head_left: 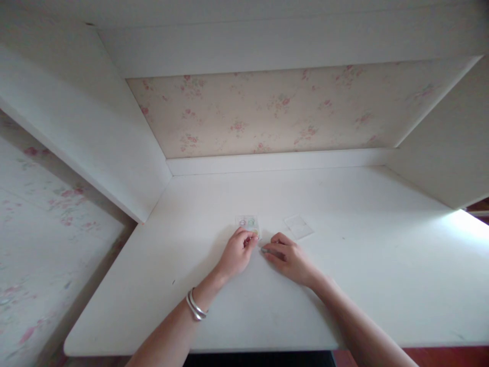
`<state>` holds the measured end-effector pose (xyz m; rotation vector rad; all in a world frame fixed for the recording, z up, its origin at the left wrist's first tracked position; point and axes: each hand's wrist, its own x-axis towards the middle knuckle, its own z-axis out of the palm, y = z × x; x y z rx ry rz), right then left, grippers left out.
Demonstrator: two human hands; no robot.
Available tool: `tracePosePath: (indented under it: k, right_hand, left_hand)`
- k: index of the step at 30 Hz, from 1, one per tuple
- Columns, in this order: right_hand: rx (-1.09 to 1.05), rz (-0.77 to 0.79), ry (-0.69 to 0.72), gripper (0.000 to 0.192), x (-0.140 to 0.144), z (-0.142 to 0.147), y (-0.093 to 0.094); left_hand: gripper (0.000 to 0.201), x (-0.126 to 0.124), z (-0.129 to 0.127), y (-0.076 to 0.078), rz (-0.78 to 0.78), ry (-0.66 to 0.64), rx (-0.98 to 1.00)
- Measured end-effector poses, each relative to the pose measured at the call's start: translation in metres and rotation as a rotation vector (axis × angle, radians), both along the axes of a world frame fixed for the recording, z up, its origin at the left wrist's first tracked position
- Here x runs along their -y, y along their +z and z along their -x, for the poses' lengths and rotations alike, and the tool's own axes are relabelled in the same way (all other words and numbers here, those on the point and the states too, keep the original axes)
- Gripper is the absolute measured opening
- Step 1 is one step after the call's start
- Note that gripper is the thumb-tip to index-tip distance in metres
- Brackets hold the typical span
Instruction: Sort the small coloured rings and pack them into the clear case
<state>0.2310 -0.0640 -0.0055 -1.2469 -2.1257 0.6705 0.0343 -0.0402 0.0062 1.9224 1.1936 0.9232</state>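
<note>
A small clear packet with coloured rings inside lies flat on the white desk. My left hand, with silver bangles on its wrist, rests its fingertips on the packet's near edge. My right hand lies just to the right, fingers curled, pinching a tiny dark object against the desk; I cannot tell what it is. A second clear, empty-looking packet lies beyond my right hand, untouched.
The desk sits in a white alcove with side panels left and right, a shelf overhead and floral wallpaper behind. Bright light falls on the desk's right end. Floral bedding or wall shows at far left.
</note>
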Motion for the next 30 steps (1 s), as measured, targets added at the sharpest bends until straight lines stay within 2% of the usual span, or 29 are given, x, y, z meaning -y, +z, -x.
tracePosePath:
  k: [5, 8, 12, 17, 20, 25, 30]
  right_hand:
    - [0.118, -0.077, 0.035, 0.021, 0.001, 0.001, 0.004]
    - [0.131, -0.096, 0.034, 0.021, 0.001, 0.0, 0.006]
    - [0.107, -0.094, 0.019, 0.022, 0.002, -0.001, 0.006]
    - [0.073, -0.097, -0.003, 0.023, 0.001, -0.003, -0.002]
    - [0.027, -0.082, -0.025, 0.024, 0.0, -0.004, -0.004]
    - [-0.074, -0.017, -0.049, 0.023, 0.0, -0.005, -0.003]
    - [-0.198, -0.003, -0.149, 0.022, -0.007, 0.002, -0.004]
  left_hand:
    - [0.034, -0.024, 0.016, 0.013, -0.058, 0.093, -0.063]
    - [0.032, -0.042, 0.024, 0.015, -0.102, 0.136, -0.119]
    - [0.026, -0.059, 0.03, 0.009, -0.144, 0.149, -0.194]
    - [0.025, -0.064, 0.029, -0.007, -0.17, 0.121, -0.292]
    - [0.026, -0.061, 0.03, -0.01, -0.164, 0.136, -0.271]
    - [0.027, -0.039, 0.033, 0.0, -0.138, 0.178, -0.201]
    - [0.026, 0.002, 0.018, 0.007, -0.098, 0.034, -0.177]
